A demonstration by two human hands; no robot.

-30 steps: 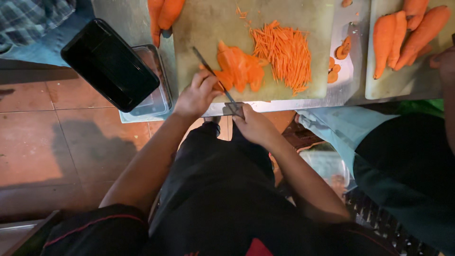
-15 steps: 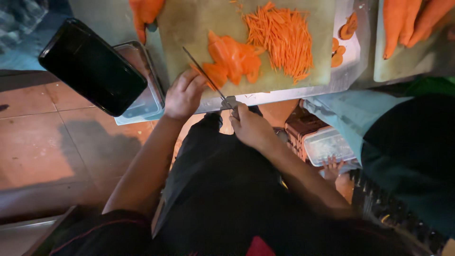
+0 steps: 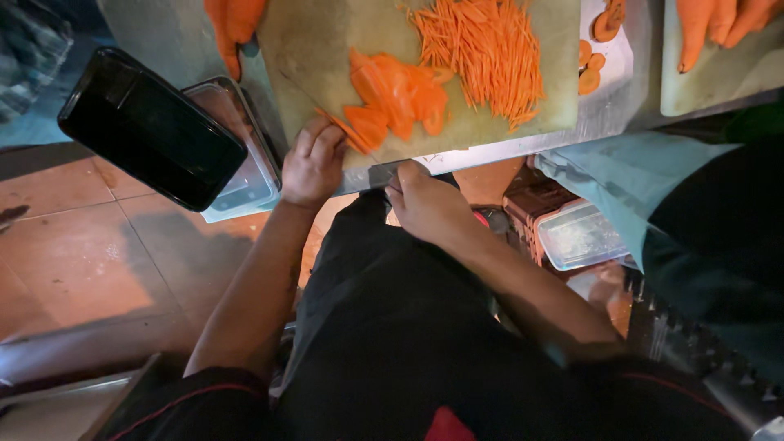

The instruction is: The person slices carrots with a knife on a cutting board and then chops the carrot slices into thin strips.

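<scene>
— Two heaps of carrot on the cutting board (image 3: 327, 49), right?

— Yes. The carrot slices (image 3: 396, 98) are flat, bright orange pieces stacked loosely near the board's near edge; at their 2 o'clock lies a pile of thin carrot strips (image 3: 482, 53).

— And the knife (image 3: 359, 151)?

— Its blade runs from the handle at the board's edge up toward 10 o'clock, crossing the lowest slices. The right hand (image 3: 429, 204) is closed tight round the handle, knuckles up, wrist bent back toward the body.

— The left hand (image 3: 310, 167)?

— At 9 o'clock of the slices, fingers curled together and pressed down on the end of the stack, just beside the blade; it grips nothing.

— Further out?

— Whole carrots (image 3: 233, 28) at 11 o'clock, carrot rounds (image 3: 596, 49) at 3 o'clock on the tabletop (image 3: 612, 106). A black tray (image 3: 151, 126) sits over a clear container (image 3: 245, 175) at 9 o'clock. Another person in a pale apron (image 3: 604, 180) stands at 4 o'clock.
</scene>
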